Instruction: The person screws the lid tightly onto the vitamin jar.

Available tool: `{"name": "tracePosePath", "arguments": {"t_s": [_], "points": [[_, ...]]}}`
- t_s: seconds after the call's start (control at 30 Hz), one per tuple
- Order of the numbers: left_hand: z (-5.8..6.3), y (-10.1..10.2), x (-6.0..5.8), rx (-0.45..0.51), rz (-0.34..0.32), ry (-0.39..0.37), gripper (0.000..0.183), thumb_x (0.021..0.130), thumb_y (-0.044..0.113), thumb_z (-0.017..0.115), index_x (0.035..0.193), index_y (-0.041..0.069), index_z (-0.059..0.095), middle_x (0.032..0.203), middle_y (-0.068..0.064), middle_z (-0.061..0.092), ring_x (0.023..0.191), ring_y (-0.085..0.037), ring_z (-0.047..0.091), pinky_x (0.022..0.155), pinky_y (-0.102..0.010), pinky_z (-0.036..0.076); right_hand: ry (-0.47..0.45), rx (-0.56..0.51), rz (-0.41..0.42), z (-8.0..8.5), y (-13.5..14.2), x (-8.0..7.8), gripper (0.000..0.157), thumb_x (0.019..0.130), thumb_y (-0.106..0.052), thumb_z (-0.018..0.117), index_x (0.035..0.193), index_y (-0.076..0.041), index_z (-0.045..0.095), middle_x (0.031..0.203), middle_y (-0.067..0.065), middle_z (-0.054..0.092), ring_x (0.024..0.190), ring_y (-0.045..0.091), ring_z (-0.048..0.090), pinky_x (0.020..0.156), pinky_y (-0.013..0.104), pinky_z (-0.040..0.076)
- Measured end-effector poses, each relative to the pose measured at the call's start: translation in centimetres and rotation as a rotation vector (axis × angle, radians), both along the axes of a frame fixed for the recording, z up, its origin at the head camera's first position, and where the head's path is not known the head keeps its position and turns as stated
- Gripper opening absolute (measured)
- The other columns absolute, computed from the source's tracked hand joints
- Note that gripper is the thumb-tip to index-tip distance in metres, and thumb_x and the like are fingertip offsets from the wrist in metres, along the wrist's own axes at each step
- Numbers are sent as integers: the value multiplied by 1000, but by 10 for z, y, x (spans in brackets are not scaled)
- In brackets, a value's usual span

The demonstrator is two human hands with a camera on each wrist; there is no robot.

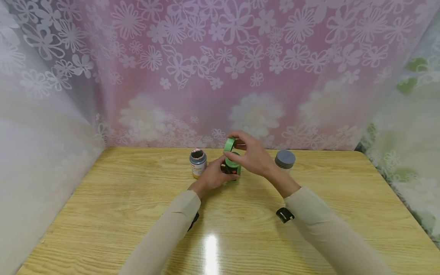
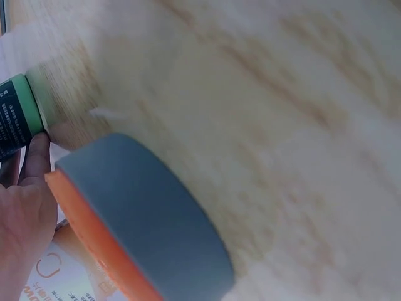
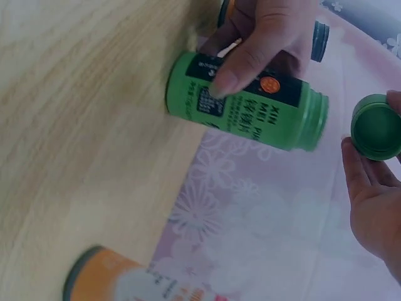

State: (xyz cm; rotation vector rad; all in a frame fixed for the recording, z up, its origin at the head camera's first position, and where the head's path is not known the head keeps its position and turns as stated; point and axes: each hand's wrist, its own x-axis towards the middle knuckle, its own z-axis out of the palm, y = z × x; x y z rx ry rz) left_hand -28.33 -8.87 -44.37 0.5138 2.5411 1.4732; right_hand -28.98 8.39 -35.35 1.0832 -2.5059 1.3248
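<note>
A green bottle (image 3: 250, 113) with a dark label stands on the table, its threaded neck uncovered. My left hand (image 1: 214, 175) grips its body from the left, with the thumb across the label in the right wrist view. Just above the neck, my right hand (image 1: 252, 154) pinches the green cap (image 1: 229, 144) between fingers and thumb. The cap is tilted and apart from the bottle; its hollow inside shows in the right wrist view. In the left wrist view, only part of the green bottle (image 2: 15, 116) appears beside my left hand (image 2: 28, 219).
Left of the green bottle stands a grey, white and orange bottle (image 1: 198, 165), with a dark round top. A jar with a grey lid (image 1: 285, 159) stands to the right, partly behind my right forearm. The wooden table (image 1: 120, 214) backs onto a pink flowered curtain (image 1: 206, 76).
</note>
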Motion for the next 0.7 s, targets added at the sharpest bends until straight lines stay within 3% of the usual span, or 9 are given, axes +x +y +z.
{"name": "tracePosePath", "arguments": {"t_s": [0.23, 0.53, 0.7], "points": [[0, 2, 1, 20, -9, -5, 75, 85, 28, 75, 148, 24, 33, 123, -3, 57, 106, -16, 59, 87, -29, 48, -114, -86, -27, -11, -3, -4, 44, 90, -29, 69, 127, -16, 49, 120, 6, 54, 110, 19, 58, 94, 38, 46], [-2, 1, -1, 15, 10, -6, 74, 84, 29, 75, 146, 22, 36, 122, -2, 57, 104, -15, 59, 86, -28, 49, -146, -164, -16, -24, -2, -5, 34, 89, -18, 71, 105, -2, 46, 129, 13, 53, 115, 24, 55, 96, 39, 44], [-3, 0, -1, 12, 18, -7, 68, 84, 30, 75, 142, 21, 41, 124, -1, 57, 106, -15, 59, 86, -28, 49, -180, -139, -45, -7, -5, 16, 26, 89, -6, 68, 96, 5, 46, 132, 20, 48, 119, 33, 51, 98, 42, 42]]}}
